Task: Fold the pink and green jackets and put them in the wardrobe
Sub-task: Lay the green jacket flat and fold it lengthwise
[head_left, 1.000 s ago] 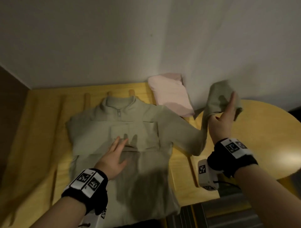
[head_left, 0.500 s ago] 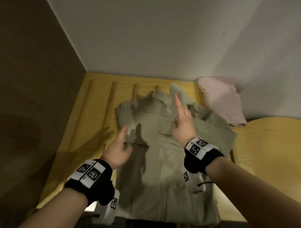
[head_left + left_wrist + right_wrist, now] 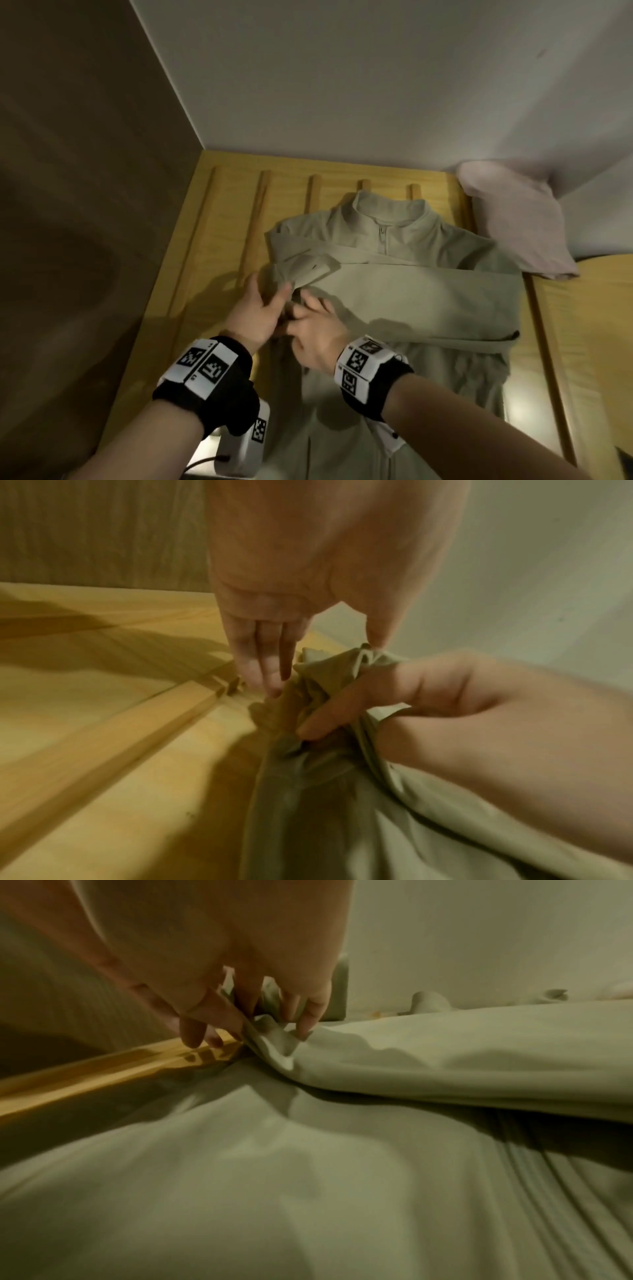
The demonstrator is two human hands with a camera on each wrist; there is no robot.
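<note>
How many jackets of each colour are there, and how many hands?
Green jacket: 1
Pink jacket: 1
Hands: 2, the left hand and the right hand
Total: 4

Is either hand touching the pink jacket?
No, the left hand and the right hand are both at the green jacket, while the pink jacket lies apart to their right.
</note>
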